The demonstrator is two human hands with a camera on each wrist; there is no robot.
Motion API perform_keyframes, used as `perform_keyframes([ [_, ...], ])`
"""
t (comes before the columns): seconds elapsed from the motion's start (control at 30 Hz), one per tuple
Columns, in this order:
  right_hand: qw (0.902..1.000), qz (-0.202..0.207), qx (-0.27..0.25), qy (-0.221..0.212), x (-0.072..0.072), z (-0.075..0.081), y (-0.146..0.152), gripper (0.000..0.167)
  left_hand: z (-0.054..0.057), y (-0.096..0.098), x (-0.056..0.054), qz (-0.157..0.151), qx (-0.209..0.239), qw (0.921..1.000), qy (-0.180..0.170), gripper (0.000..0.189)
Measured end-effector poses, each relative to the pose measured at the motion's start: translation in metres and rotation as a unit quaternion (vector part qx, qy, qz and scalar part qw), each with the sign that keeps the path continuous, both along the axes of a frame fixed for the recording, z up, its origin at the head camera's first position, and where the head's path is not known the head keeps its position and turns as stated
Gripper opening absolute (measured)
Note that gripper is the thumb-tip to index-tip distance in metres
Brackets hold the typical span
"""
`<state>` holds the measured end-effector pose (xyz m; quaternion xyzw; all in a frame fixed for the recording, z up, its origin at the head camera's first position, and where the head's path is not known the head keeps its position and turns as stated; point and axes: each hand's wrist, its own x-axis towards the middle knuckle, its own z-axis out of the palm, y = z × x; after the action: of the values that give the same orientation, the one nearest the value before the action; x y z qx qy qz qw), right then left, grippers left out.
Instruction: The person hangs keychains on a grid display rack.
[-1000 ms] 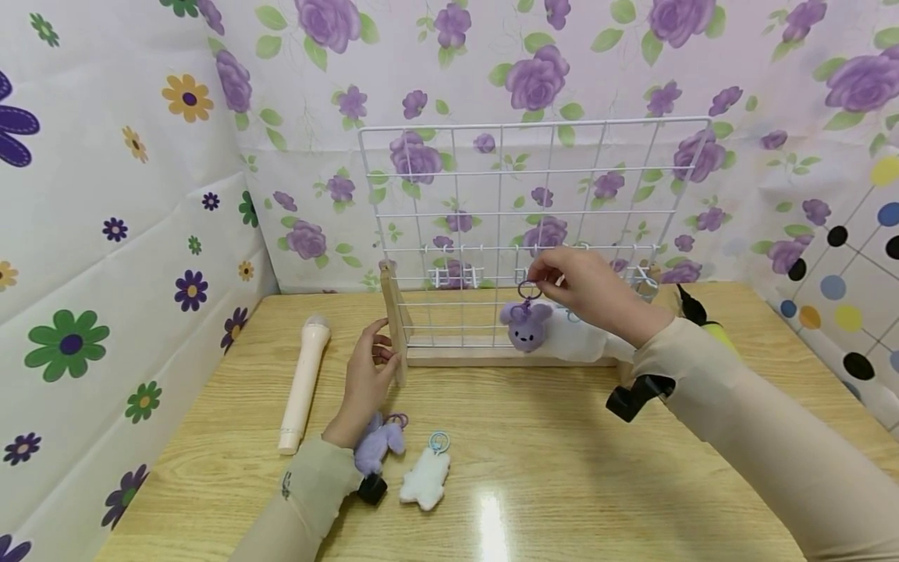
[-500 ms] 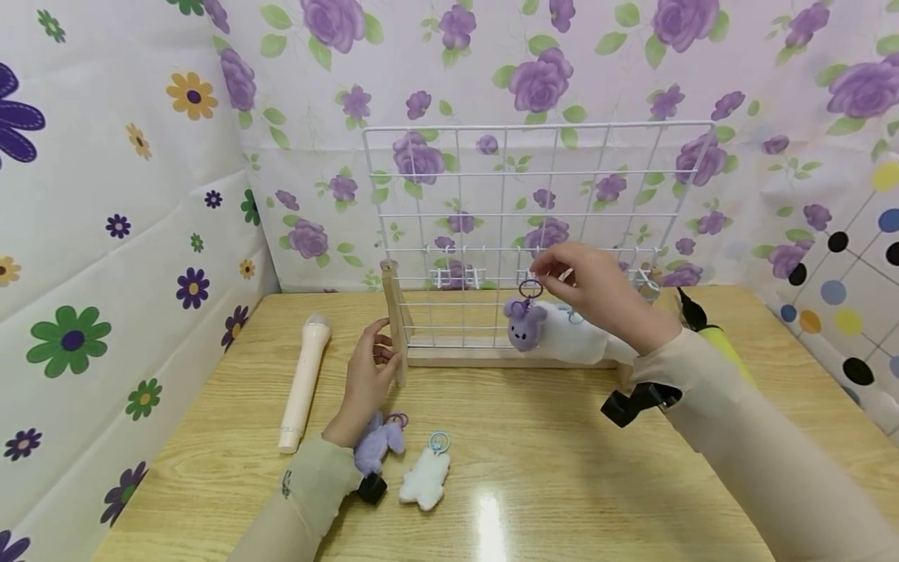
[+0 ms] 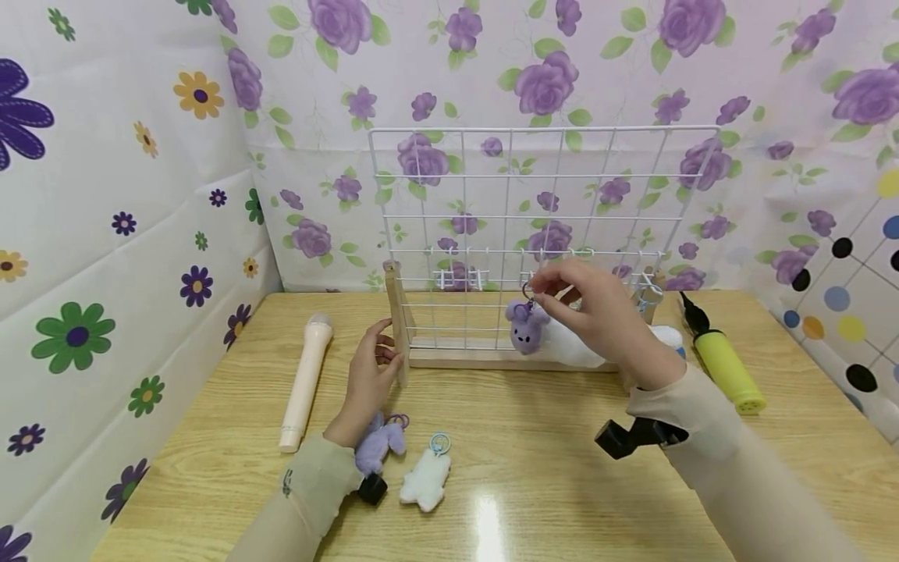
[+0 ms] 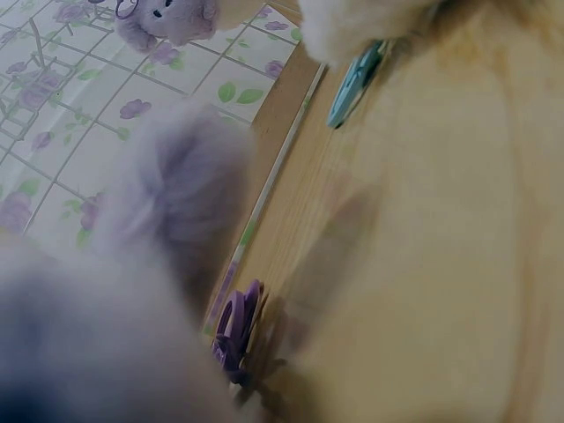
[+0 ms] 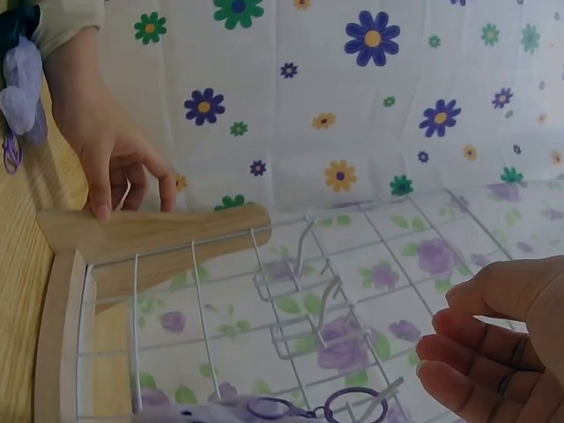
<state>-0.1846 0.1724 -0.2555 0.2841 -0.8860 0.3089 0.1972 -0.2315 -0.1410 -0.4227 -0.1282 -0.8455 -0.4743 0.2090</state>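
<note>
My right hand (image 3: 590, 308) is beside a purple plush keychain (image 3: 527, 332) with round ears, hanging in front of the white wire grid rack (image 3: 506, 218). In the right wrist view its purple ring (image 5: 357, 405) is around the tip of a wire hook (image 5: 379, 401), with the thumb and relaxed fingers apart from it. My left hand (image 3: 368, 371) touches the rack's wooden side post (image 3: 397, 320), thumb and finger resting against it. Below that wrist lie another purple plush keychain (image 3: 379, 445) and a white plush keychain (image 3: 426, 478) with a blue ring.
White plush (image 3: 572, 347) shows behind my right hand at the rack. A pale microphone-shaped object (image 3: 307, 382) lies to the left. On the right is a yellow pump (image 3: 726, 371) with a black nozzle. More wire hooks (image 3: 460, 279) sit on the grid. Flowered cloth (image 3: 316, 156) covers the walls.
My right hand has moved slightly down and right, now covering more of the ring. More of the yellow pump shows past the forearm. The left hand keeps its place on the post.
</note>
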Motion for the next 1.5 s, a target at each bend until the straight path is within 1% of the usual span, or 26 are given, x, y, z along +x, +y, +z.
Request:
perform_keyframes([
  [0.13,0.9998,0.009,-0.019,0.005,0.005,-0.008,-0.003,0.015,0.000,0.000,0.000,0.002,-0.001,1.0000,-0.001,0.059],
  [0.27,0.9994,0.019,-0.027,0.009,0.007,-0.016,-0.007,0.016,0.000,0.000,0.000,0.002,-0.001,1.0000,-0.001,0.059],
  [0.53,0.9975,0.051,-0.050,-0.002,0.013,-0.031,-0.016,0.015,-0.002,-0.001,-0.001,0.001,-0.001,1.0000,0.000,0.060],
  [0.67,0.9968,0.056,-0.052,-0.026,0.016,-0.040,-0.021,0.014,-0.002,-0.001,-0.001,0.001,-0.002,1.0000,0.000,0.060],
  [0.83,0.9953,0.057,-0.059,-0.051,0.017,-0.056,-0.028,0.014,-0.003,-0.001,-0.002,0.001,0.000,1.0000,-0.002,0.059],
  [1.0,0.9914,0.068,-0.072,-0.086,0.018,-0.072,-0.036,0.015,-0.003,0.000,-0.002,0.000,0.003,1.0000,0.000,0.060],
  [1.2,0.9867,0.083,-0.085,-0.111,0.017,-0.090,-0.044,0.014,-0.003,0.000,-0.003,-0.001,0.002,1.0000,0.002,0.060],
  [1.5,0.9821,0.099,-0.056,-0.150,0.015,-0.118,-0.057,0.010,-0.002,0.000,-0.001,-0.001,0.001,1.0000,0.003,0.059],
])
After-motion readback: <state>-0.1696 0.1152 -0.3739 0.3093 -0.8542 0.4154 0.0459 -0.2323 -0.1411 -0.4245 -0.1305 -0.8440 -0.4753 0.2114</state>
